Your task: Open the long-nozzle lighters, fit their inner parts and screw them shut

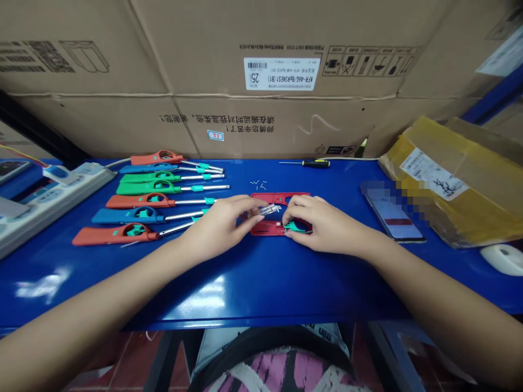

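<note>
My left hand (224, 220) pinches a clear lighter fuel tank (268, 209) between thumb and fingers, holding it slanted above the table. My right hand (329, 224) is closed, its fingertips on the green trigger (297, 225) lying in a red lighter handle half (265, 228). Just behind that piece, the other red handle half (262, 196) rests on the table, partly hidden by my fingers. Several small white pins (258, 185) lie loose behind both halves. Parts of the trigger are covered by my right fingers.
Several long-necked lighters (116, 235) lie in a column at left, beside a white power strip (53, 193). A screwdriver (315, 163) lies at the back, before a large carton (196, 65). A phone (392, 215), a yellow-taped package (445, 179) and a white mouse (504, 259) are at right.
</note>
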Action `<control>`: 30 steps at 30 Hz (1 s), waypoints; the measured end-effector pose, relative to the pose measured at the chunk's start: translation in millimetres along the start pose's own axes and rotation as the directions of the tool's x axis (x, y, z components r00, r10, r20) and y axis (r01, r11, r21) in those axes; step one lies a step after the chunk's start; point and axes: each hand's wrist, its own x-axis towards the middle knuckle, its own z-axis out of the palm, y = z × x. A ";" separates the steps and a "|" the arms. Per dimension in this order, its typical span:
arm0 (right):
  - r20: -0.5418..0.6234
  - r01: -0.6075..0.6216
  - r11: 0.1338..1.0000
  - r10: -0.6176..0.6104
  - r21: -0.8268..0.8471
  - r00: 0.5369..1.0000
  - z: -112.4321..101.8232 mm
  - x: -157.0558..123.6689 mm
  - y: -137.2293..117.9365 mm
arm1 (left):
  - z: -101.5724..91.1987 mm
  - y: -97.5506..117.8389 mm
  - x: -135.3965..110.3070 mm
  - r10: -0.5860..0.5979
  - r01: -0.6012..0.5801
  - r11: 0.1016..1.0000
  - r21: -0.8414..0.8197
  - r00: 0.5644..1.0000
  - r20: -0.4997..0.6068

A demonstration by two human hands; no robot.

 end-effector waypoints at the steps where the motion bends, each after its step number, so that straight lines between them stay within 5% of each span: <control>1: 0.003 -0.001 1.000 0.001 0.022 1.000 1.2 0.0 0.8 | 2.2 -1.5 -2.8 0.010 -0.011 1.000 -0.016 1.000 -0.020; 11: 0.041 -0.081 0.966 0.073 0.247 0.997 5.5 -1.7 6.8 | 14.5 -16.1 -8.5 -0.003 -0.013 0.994 -0.108 0.989 -0.151; 24: 0.247 -0.429 0.664 0.355 0.612 0.902 -6.8 10.3 19.2 | 28.1 -11.9 -11.7 0.123 -0.129 0.989 -0.073 0.989 -0.079; 30: 0.196 -0.391 0.739 0.341 0.549 0.920 -5.0 9.0 15.0 | 29.0 -11.7 -13.7 0.175 -0.176 0.984 -0.028 0.983 -0.051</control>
